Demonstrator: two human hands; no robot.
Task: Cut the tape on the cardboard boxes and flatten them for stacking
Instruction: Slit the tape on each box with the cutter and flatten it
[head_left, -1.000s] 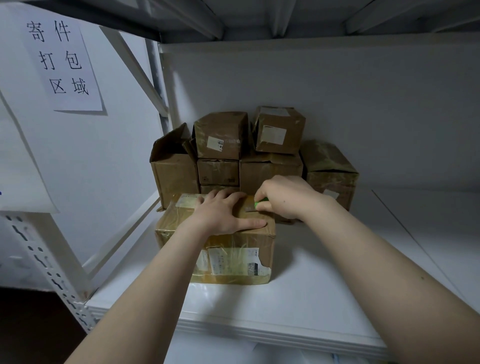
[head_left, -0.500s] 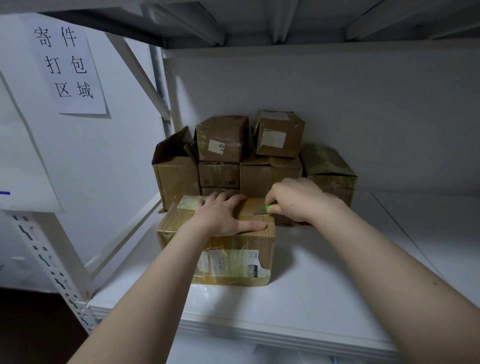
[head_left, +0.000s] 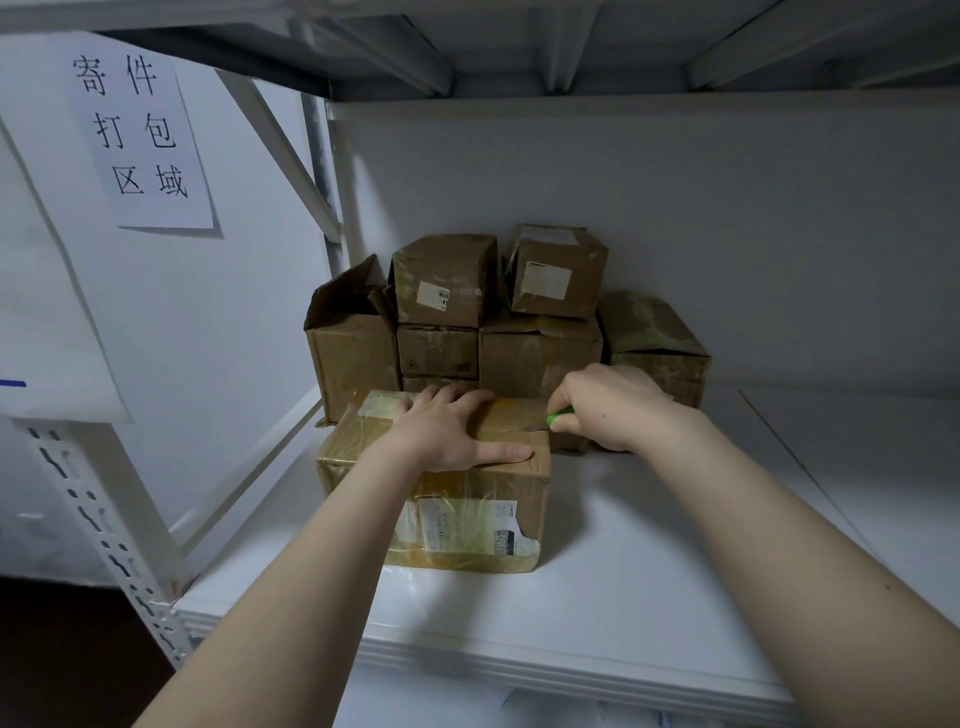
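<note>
A taped brown cardboard box (head_left: 467, 514) with a torn shipping label on its near face stands on the white shelf (head_left: 597, 613). My left hand (head_left: 447, 431) lies flat on its top, fingers spread, thumb along the near edge. My right hand (head_left: 608, 405) is closed around a green-handled cutter (head_left: 560, 415) at the box's far right top corner. The blade rests on the top tape seam near the right edge.
Several more brown boxes (head_left: 540, 358) are piled against the back wall, one at the left (head_left: 348, 353) with open flaps. A white upright and brace (head_left: 311, 171) stand at left. A paper sign (head_left: 136, 132) hangs on the left wall. Another shelf sits overhead.
My right hand has drawn the cutter rightward along the top seam, from near the box's middle to its right edge. My left hand has stayed flat on the box.
</note>
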